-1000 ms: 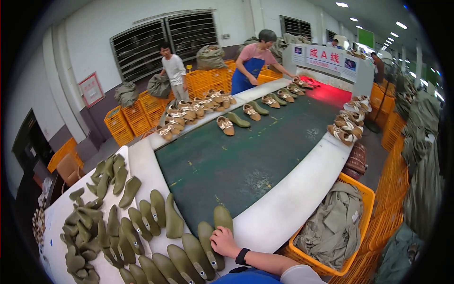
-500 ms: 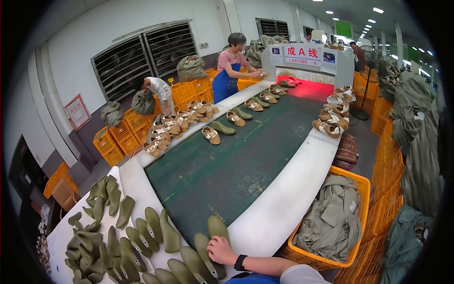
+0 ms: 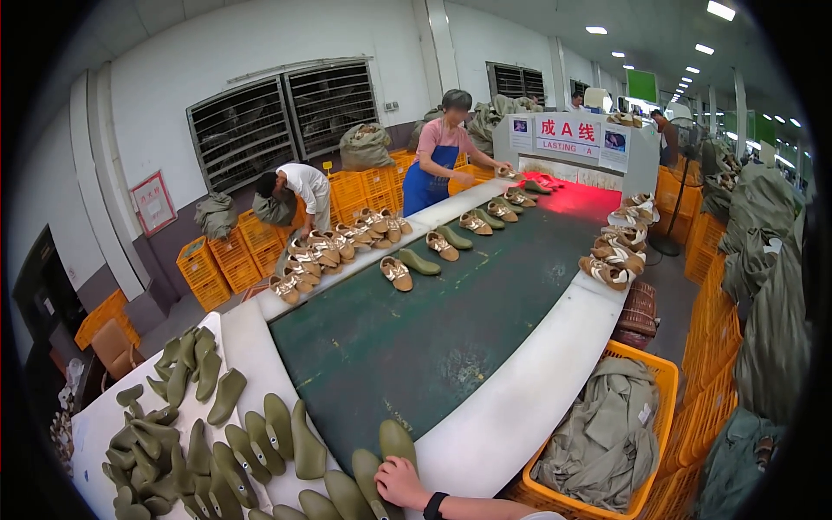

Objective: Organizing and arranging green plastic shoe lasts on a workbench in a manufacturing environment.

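Near the lower edge, my right hand [image 3: 400, 483], with a black band at the wrist, lies with curled fingers over an olive-green shoe last [image 3: 397, 440] at the end of a row. Another green last [image 3: 366, 469] stands right beside it, touching or nearly touching my fingers. More lasts [image 3: 308, 444] stand in rows to the left on the white table [image 3: 251, 338], and a loose heap of them [image 3: 143, 446] lies further left. My left hand is out of the picture.
A dark green conveyor belt [image 3: 390, 347] runs away ahead, carrying brown-and-white shoes [image 3: 397, 274] and green lasts in pairs. Shoes line both white ledges. An orange crate [image 3: 667, 381] holding grey cloth stands at right. Across the belt's far left, a person in a blue apron [image 3: 426, 178] works.
The whole view has shifted, so the scene sits lower. My right hand stays on the last. The aproned person's arm now reaches out to a shoe on the far ledge.
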Tool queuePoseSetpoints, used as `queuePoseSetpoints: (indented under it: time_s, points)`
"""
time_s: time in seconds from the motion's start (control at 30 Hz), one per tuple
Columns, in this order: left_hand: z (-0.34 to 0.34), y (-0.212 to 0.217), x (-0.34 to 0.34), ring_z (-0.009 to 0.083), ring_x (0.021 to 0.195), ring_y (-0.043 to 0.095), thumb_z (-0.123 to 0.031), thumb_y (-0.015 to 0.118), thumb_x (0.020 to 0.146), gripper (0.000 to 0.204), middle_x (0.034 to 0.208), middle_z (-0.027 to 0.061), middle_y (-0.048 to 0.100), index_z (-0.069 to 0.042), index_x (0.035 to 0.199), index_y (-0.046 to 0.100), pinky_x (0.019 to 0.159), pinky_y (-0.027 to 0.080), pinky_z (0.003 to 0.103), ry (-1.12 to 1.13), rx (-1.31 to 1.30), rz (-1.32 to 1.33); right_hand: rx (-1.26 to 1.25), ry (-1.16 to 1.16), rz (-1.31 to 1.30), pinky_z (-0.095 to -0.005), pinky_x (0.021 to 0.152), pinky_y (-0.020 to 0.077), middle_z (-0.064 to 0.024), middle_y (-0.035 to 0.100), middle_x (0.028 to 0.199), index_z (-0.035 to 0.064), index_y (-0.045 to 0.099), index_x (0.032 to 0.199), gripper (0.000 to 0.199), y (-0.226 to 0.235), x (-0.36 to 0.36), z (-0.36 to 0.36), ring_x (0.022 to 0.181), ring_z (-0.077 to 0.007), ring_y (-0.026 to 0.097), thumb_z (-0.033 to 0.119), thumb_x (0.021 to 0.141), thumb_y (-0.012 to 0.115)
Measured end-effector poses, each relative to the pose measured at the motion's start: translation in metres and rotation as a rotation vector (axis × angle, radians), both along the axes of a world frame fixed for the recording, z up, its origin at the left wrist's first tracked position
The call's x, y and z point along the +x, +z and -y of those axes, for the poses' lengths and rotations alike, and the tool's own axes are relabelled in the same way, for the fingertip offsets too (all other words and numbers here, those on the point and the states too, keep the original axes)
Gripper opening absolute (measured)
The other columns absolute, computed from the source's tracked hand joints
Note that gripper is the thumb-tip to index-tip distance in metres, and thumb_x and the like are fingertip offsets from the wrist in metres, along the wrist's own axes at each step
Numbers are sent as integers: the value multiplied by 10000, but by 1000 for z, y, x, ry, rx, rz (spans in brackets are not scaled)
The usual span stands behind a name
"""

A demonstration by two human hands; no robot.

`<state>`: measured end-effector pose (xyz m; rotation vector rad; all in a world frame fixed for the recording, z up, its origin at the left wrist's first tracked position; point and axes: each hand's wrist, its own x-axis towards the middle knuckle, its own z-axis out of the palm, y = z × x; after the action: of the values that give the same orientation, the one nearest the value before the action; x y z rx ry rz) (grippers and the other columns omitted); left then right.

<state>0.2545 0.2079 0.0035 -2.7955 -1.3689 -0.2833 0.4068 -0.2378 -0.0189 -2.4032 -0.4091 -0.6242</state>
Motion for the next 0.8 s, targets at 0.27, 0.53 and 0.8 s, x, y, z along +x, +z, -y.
queuePoseSetpoints:
  time_s: [0.27,0.53,0.8]
  points:
    - [-5,-11,2,321,854,607,-224,375,879,334,893,183,641,-40,832,651,741,493,428,-154,167,-131,-13,-6,-35,-449,914,364,-32,579,915,127,642,774,86,2,-1,4,1070,-281,471,178,744,579]
    - [5,-1,-1,349,841,597,-217,377,876,338,867,194,638,-19,812,643,746,485,427,-98,114,27,9,45,-25,-457,911,360,-27,581,902,129,650,773,88,1,2,-2,1064,-283,474,182,740,587]
    - [-15,-24,2,374,843,573,-189,359,875,354,841,212,631,12,760,626,761,464,439,-204,201,37,6,33,39,-451,879,377,-17,592,878,138,655,739,51,6,4,-1,1033,-301,488,163,708,623]
